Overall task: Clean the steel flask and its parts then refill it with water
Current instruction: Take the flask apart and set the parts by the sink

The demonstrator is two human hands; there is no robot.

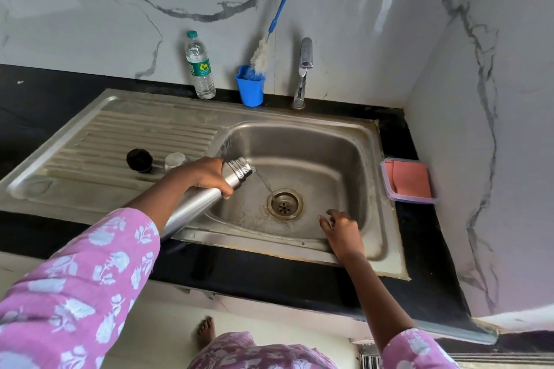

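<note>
My left hand (207, 174) grips the steel flask (195, 204) near its neck. The flask is tilted with its open mouth over the sink basin (335, 159), and water pours from it toward the drain (284, 204). My right hand (341, 231) hovers over the basin's front right with fingers loosely spread and holds nothing. On the draining board (120, 129) to the left sit the flask's black stopper (139, 160) and its steel cup lid (175, 160), partly hidden behind my left wrist.
Against the marble back wall stand a plastic water bottle (200, 66), a blue cup (250, 88) holding a blue-handled bottle brush (278, 12), and the tap (302, 72), which is not running. A clear box with a pink cloth (409, 181) sits on the black counter at right.
</note>
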